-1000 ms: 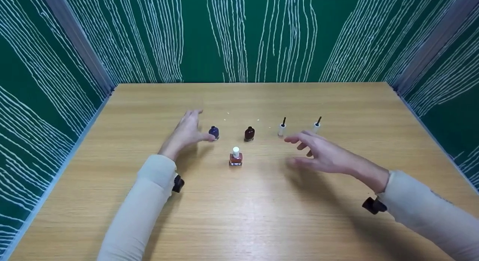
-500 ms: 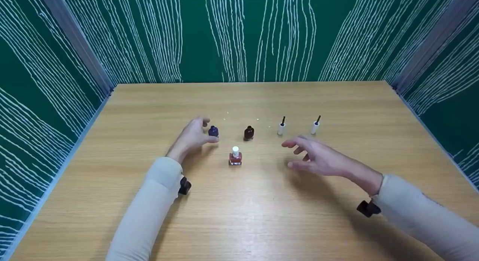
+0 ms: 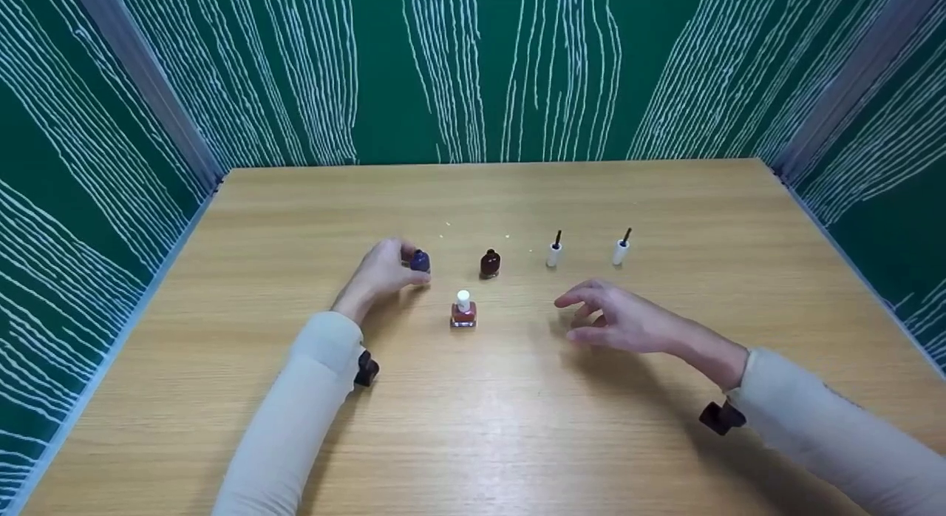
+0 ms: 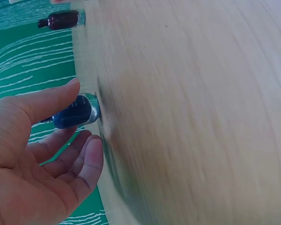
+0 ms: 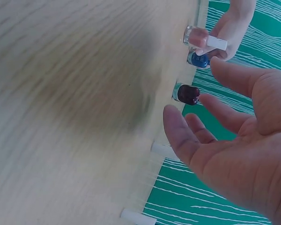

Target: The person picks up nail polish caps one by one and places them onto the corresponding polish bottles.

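Note:
My left hand (image 3: 380, 270) has thumb and index finger on either side of a blue nail polish bottle (image 3: 420, 261), pinching it where it stands on the table; its top has no cap. A capless dark red nail polish bottle (image 3: 490, 264) stands to its right. Closer to me is a pinkish-red nail polish bottle (image 3: 463, 315) with a white cap on. Two white brush caps (image 3: 554, 255) (image 3: 620, 251) stand upside down, their dark brushes pointing up. My right hand (image 3: 621, 316) hovers in front of them, fingers loosely bent around nothing.
The wooden table (image 3: 473, 427) is bordered by green walls (image 3: 399, 72) with white streaks at the back and sides. Several tiny white specks (image 3: 507, 236) lie behind the bottles.
My left hand has come down and back slightly, its fingers closing on the blue bottle. My right hand has drawn a little toward me, away from the brush caps.

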`<state>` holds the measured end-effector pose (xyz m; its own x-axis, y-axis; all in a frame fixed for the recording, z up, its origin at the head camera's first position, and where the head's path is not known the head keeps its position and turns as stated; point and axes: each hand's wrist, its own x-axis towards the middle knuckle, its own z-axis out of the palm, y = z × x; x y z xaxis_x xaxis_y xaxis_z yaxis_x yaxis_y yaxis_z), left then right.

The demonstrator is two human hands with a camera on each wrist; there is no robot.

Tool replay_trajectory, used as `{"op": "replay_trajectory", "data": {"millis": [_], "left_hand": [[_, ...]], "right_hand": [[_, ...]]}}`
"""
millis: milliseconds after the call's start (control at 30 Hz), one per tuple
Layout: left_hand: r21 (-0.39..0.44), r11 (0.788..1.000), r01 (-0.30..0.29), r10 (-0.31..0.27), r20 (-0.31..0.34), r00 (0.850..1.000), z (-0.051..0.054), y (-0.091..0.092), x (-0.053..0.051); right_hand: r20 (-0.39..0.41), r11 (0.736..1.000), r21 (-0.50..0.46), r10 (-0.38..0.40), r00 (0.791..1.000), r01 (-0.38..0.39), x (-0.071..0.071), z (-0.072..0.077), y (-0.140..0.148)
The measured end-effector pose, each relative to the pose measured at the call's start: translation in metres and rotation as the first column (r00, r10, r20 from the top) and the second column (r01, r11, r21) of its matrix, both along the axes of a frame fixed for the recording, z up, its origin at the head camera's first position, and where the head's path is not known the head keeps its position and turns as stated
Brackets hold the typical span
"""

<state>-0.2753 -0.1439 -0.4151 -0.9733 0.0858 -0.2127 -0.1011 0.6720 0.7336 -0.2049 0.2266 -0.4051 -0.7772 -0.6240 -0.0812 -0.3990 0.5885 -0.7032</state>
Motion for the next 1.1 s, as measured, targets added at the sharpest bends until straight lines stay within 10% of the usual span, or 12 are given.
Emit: {"op": "replay_trajectory", "data": {"millis": [1100], "left_hand": [[-0.056, 0.998, 0.026, -0.032, -0.108, 0.994, -0.007, 0.007, -0.001]], "right_hand": [[0.034, 0.979, 0.072, -0.195, 0.980, 0.192, -0.011, -0.004, 0.025]]}}
